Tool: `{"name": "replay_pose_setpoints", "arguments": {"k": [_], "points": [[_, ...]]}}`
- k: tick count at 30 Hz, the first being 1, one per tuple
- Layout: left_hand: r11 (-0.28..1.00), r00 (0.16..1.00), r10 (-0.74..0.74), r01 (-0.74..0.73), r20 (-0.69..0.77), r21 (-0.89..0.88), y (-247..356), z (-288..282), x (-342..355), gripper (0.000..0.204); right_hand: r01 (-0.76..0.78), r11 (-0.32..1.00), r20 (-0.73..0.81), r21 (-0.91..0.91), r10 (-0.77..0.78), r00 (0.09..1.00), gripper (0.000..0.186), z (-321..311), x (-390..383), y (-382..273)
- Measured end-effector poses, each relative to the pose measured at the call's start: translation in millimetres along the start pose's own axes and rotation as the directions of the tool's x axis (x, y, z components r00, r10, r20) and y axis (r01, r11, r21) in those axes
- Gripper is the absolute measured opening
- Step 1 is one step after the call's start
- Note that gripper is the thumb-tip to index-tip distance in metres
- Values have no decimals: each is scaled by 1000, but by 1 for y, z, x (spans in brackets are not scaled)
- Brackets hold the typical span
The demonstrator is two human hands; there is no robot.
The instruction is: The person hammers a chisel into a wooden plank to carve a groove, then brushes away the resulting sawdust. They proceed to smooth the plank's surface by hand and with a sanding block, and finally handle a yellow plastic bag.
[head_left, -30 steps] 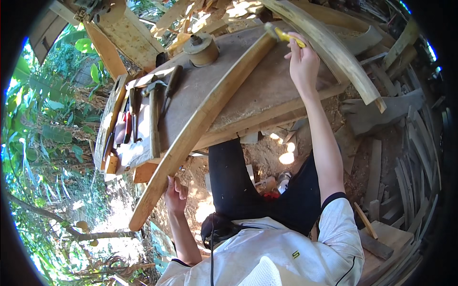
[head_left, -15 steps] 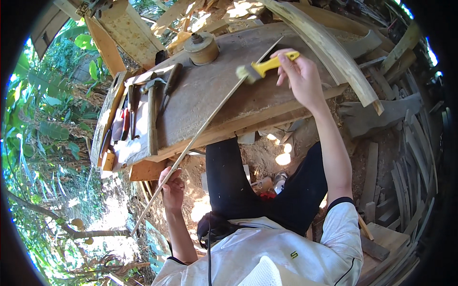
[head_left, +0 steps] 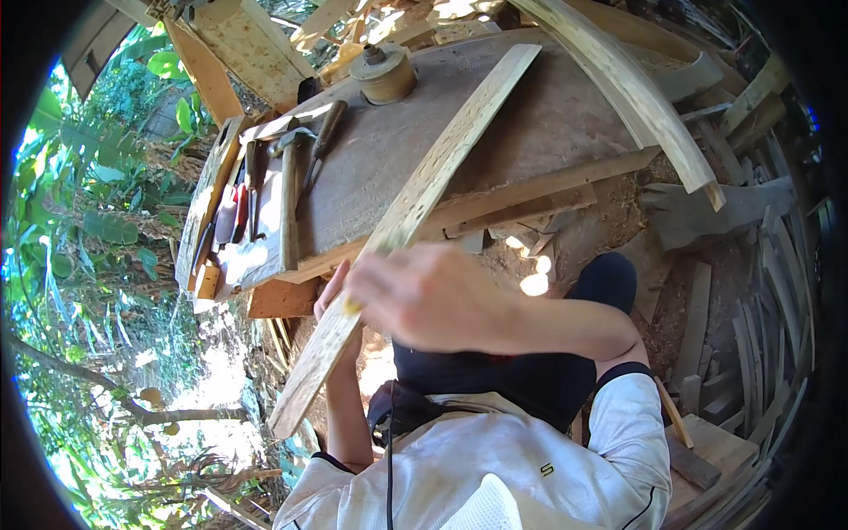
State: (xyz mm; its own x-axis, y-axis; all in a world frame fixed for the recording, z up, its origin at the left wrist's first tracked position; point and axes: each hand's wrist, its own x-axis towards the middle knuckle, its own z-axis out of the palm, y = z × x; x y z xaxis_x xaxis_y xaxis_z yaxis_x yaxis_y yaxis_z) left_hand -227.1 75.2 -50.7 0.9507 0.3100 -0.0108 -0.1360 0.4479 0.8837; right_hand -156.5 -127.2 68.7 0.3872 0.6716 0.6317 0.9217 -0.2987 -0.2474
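A long pale wooden plank (head_left: 446, 146) lies diagonally from over the bench (head_left: 565, 110) down toward my lap, its upward face roughly speckled. My left hand (head_left: 331, 291) grips its near part from the left edge and underneath, mostly hidden by the wood. My right hand (head_left: 411, 291), blurred, is closed on the yellow brush (head_left: 353, 305) over that part; only a bit of yellow shows. On the bench's left are a hammer (head_left: 290, 194), a chisel-like tool (head_left: 321, 146) and several red and dark handled tools (head_left: 241, 208), with a round wooden block (head_left: 382, 84) at the back.
A long curved timber (head_left: 636, 88) rests across the bench's right side. Stacked offcuts (head_left: 760, 344) fill the right, around a low wooden board (head_left: 724, 442). Leaning boards (head_left: 238, 53) stand at the back left, with plants (head_left: 106, 230) and a branch (head_left: 185, 415) beyond.
The plank has turned from edge-on to broad face up. My right hand with the brush has swept down and left from the plank's far part to beside my left hand.
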Motion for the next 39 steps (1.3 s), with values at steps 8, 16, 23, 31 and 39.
{"name": "replay_pose_setpoints", "arguments": {"k": [8,16,23,31,39], "points": [[900,941,-193,57,278,432,-19,-26,14,74,86,788,28,610,-130,991,17,53,38,-100],[941,973,-163,104,163,321,-13,-1,5,84,-455,537,368,710,268,890,23,56,19,-19],[937,961,-221,162,167,311,-10,10,1,94,-573,779,-316,254,627,712,35,-7,-2,81],[944,958,-243,197,152,266,-9,9,13,82,-23,933,-91,360,60,994,11,51,18,-59],[940,933,-301,256,195,224,-12,23,14,86,-75,716,110,694,-3,994,14,85,15,-103]]}}
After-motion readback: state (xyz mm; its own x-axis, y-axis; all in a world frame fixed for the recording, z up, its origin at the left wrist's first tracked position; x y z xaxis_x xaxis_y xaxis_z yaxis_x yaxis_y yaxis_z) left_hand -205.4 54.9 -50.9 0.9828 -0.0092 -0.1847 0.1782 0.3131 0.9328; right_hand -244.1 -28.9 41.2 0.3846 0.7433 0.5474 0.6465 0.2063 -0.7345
